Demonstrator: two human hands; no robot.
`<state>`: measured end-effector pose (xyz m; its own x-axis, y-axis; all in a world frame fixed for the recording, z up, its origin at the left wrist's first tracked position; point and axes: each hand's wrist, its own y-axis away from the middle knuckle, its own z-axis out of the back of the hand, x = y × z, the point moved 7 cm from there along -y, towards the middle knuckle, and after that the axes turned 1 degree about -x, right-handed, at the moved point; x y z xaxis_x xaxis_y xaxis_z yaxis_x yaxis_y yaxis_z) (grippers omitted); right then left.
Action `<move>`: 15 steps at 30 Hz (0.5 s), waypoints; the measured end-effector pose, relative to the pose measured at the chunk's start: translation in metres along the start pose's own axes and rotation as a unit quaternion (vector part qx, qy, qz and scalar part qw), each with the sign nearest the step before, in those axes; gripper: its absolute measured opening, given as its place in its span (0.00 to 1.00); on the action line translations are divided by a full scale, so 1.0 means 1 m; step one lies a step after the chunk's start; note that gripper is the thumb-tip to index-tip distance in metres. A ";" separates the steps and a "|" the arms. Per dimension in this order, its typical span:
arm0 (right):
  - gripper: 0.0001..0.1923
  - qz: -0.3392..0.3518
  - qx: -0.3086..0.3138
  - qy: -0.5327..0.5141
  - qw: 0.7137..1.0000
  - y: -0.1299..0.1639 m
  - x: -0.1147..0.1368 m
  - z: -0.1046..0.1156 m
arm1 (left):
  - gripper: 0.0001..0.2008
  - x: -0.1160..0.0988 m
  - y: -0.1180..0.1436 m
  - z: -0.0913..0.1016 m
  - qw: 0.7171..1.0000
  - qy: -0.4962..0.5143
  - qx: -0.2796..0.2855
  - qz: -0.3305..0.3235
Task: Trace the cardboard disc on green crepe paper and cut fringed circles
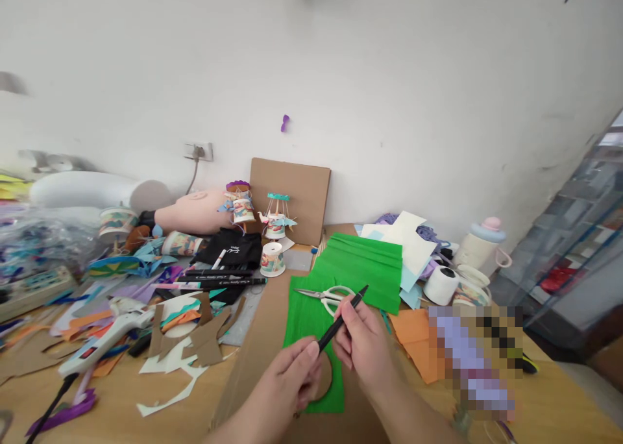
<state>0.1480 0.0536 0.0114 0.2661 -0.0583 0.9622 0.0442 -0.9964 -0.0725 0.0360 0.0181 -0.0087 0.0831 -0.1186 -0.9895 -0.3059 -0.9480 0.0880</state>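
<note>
Both my hands grip a slim black marker pen point(335, 329), which slants up to the right. My left hand point(294, 374) is closed around its lower end. Fingers of my right hand point(363, 340) pinch it near the upper tip. A round brown cardboard disc point(323, 380) shows beside my left fingers; whether they touch it is hidden. Under the hands lies a strip of green paper point(302, 317) on a cardboard sheet point(257, 359). White-handled scissors point(328, 295) rest on the green paper, just beyond the pen. A larger folded green sheet point(357, 262) lies farther back.
At left, a hot glue gun point(104, 340) lies among paper scraps and several black markers point(219, 278). Decorated paper-cup models point(276, 223) stand before an upright cardboard panel point(292, 191). Orange paper point(413, 340), a white thread spool point(440, 285) and a bottle point(479, 246) are at right.
</note>
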 end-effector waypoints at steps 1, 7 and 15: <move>0.24 0.007 -0.004 -0.004 1.000 0.002 0.002 -0.001 | 0.28 0.006 0.001 -0.007 0.997 0.069 0.031 0.034; 0.24 0.042 0.013 -0.020 0.999 0.002 0.010 -0.002 | 0.30 0.007 0.000 -0.022 0.981 0.156 0.095 0.066; 0.25 0.042 0.039 -0.015 0.998 -0.001 0.019 0.002 | 0.27 0.012 0.001 -0.024 0.940 0.283 0.146 0.120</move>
<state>0.1556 0.0533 0.0295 0.3011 -0.1375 0.9436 0.0958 -0.9802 -0.1734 0.0594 0.0092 -0.0173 0.4453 -0.5356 -0.7176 -0.6203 -0.7624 0.1842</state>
